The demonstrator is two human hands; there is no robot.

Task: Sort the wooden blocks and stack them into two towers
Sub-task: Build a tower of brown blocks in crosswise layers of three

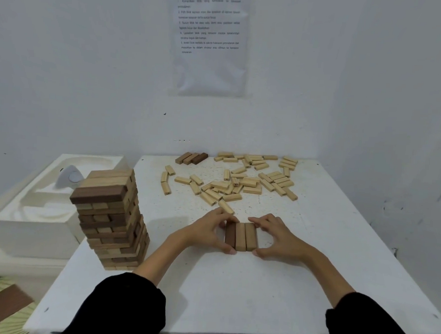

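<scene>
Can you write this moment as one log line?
hands: left hand and right hand pinch three-block row | tower: one standing at left | loose blocks: scattered at far side

The left hand [212, 231] and right hand [274, 237] are gripping, from either side, a row of three blocks [241, 236], one dark and two pale, lying flat on the white table [233, 295]. A tall block tower [112, 220] is standing at the table's left edge, and loose pale blocks [239, 183] are lying scattered toward the far wall.
</scene>
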